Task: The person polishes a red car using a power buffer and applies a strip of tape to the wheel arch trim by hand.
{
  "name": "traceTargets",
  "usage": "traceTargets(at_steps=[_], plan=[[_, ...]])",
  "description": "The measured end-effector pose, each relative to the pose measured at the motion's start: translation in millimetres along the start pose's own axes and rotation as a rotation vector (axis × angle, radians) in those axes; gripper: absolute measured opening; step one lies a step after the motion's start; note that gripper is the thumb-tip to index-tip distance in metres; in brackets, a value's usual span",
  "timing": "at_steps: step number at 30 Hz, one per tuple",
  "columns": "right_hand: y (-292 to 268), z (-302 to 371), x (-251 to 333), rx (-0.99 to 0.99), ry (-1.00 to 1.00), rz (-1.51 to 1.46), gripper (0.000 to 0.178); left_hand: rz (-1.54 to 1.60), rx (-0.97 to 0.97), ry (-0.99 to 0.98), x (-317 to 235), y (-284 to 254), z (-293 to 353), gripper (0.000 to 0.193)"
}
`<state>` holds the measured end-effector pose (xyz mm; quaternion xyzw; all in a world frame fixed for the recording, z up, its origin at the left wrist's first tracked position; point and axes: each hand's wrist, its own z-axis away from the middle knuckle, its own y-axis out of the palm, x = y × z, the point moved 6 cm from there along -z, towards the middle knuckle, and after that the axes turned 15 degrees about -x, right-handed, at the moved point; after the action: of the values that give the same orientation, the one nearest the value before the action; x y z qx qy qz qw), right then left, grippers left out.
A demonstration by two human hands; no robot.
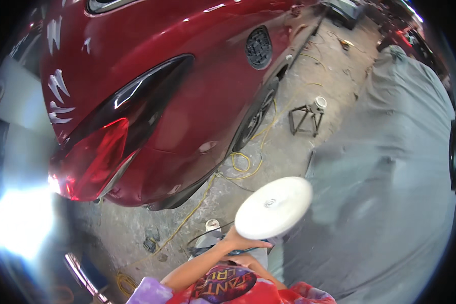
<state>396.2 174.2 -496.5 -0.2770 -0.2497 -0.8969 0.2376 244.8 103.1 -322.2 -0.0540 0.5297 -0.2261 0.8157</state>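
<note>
A polisher with a round white pad (273, 207) is held up in front of me, the pad's face tilted up toward my view. My left hand (236, 240) is closed round the polisher just below the pad's lower edge; some of its fingers are hidden by the pad. Under it the dark teal polisher body (248, 251) shows only in part. My right hand (239, 259) lies low behind the left forearm, close to the polisher, its fingers hidden. Beyond the pad stands a dark red car (207, 106), with several white smears (59, 83) on its paint.
A yellow cord (187, 217) winds over the concrete floor beside the car's wheel (256, 119). To the right, a grey cover (380, 172) drapes a large shape. A dark metal stand (305, 119) holds a white roll (320, 103). Bright light glares at left.
</note>
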Motion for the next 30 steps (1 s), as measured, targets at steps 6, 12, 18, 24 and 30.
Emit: traceTargets(at_steps=[6, 12, 18, 24, 30], plan=[[76.3, 19.4, -78.2, -0.297, 0.053, 0.025, 0.083, -0.246, -0.088, -0.354, 195.1, -9.1, 65.9, 0.099], [12.4, 29.5, -191.4, -0.621, 0.233, 0.460, 0.073, -0.255, -0.265, -0.708, 381.6, 18.8, 112.6, 0.111], [-7.9, -8.7, -206.6, -0.825, 0.196, 0.808, 0.067, -0.484, -0.238, -0.685, 499.3, 60.6, 62.3, 0.081], [-50.0, -29.4, -196.9, -0.968, 0.177, 0.849, 0.052, -0.647, -0.191, -0.575, 578.0, 103.7, -25.6, 0.078], [-61.4, -42.7, -174.3, -0.903, 0.173, 0.902, 0.048, -0.696, -0.306, -0.398, 684.6, 139.0, -103.2, 0.061]])
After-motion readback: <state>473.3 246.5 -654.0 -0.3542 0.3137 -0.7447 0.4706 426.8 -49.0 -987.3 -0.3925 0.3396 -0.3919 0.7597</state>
